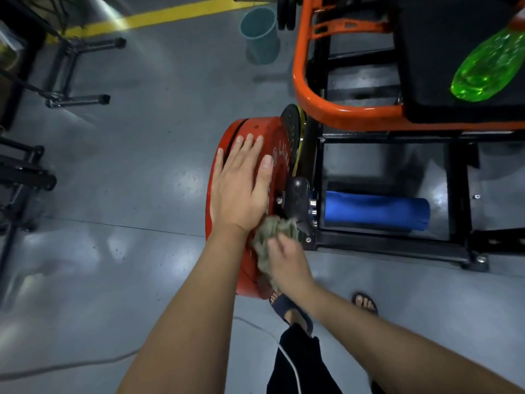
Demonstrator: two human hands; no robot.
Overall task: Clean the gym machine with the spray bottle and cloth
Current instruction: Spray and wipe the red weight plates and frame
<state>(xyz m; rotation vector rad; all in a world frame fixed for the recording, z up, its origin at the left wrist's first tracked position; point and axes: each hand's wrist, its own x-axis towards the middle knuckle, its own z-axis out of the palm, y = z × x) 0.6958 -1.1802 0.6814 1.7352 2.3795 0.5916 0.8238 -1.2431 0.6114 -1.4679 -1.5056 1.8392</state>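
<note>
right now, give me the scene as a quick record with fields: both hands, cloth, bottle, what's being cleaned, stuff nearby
left hand: flat, fingers straight, pressing on the red weight plate
right hand: grips the cloth against the plate's face, near the hub
cloth: crumpled, grey-green, touching the plate
spray bottle: green, lying on the black pad, no hand on it
being cleaned: the red weight plate on the machine
nearby: orange frame; blue roller low in the machine; teal bin on the floor
</note>
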